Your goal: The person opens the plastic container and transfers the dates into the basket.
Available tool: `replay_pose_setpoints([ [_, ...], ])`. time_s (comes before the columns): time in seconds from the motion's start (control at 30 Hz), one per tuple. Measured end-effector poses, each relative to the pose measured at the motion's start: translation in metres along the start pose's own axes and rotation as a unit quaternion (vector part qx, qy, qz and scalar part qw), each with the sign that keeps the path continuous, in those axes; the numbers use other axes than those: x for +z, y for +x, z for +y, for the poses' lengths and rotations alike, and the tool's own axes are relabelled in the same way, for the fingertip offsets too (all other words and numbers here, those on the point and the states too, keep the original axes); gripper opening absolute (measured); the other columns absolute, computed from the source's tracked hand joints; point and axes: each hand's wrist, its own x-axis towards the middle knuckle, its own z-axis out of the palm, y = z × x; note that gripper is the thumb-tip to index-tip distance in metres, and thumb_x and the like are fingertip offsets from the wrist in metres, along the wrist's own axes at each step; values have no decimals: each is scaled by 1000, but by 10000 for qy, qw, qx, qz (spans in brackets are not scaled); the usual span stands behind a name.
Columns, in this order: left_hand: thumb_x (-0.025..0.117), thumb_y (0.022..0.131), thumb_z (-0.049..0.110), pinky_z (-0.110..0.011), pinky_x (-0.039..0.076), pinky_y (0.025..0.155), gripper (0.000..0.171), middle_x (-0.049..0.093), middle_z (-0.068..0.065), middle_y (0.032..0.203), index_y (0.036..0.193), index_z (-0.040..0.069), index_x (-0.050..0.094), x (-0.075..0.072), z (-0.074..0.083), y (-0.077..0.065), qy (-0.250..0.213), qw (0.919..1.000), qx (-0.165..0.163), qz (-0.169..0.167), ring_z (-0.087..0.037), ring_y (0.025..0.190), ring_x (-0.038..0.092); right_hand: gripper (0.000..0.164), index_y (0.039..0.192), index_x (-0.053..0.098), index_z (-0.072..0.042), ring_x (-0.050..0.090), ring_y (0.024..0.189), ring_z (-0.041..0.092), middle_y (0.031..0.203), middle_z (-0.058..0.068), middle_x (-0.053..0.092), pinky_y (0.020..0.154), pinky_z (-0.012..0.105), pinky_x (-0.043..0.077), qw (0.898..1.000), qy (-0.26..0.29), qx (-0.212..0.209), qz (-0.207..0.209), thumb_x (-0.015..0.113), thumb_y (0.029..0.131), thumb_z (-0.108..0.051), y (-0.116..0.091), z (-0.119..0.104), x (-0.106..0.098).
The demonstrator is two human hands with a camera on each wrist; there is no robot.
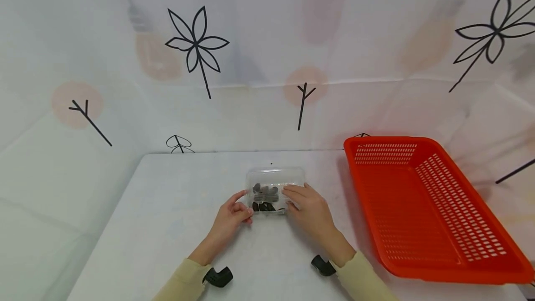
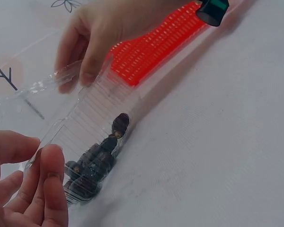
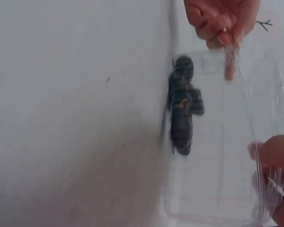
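A clear plastic box (image 1: 276, 174) stands on the white table, with several dark, oval, wrinkled pieces (image 2: 92, 165) inside it. Their exact kind is not plain. At the box's left edge my left hand (image 1: 230, 215) pinches the rim between thumb and fingers. My right hand (image 1: 311, 210) grips the opposite edge, its thumb and fingers on either side of the thin plastic in the right wrist view. The box looks tilted, and the pieces are bunched along its near side. Whether the lid is fastened I cannot tell because of glare.
A large red perforated basket (image 1: 388, 140) stands to the right of my right arm. Behind the white table (image 1: 167, 208) hangs a pale cloth (image 1: 255, 115) printed with flowers and twigs. Black devices (image 1: 219, 277) sit at both wrists.
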Motion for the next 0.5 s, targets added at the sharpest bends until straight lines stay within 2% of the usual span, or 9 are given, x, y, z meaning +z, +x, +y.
replay_pose_setpoints([
  [0.2,68,92,1,-28,55,73,63,63,-4,80,149,3,40,0,2,1,66,9998,9,-164,-15,67,64,42,104,77,-2,66,109,31,111,13,72,91,47,51,9996,203,163,108,91,65,-1,-8,11,-8],
  [0.33,67,92,-1,-27,54,71,62,62,-4,79,148,3,41,0,-1,3,32,9999,64,-148,-14,66,63,42,106,77,-2,67,108,29,114,14,71,85,41,53,9995,238,220,7,91,66,-1,-11,14,-12],
  [0.5,67,91,-3,-27,54,70,62,62,-5,78,148,5,43,-2,-3,4,1,9999,67,-149,-15,66,62,46,109,76,0,69,104,29,113,16,71,81,40,54,9997,189,49,-127,89,65,5,-13,18,-16],
])
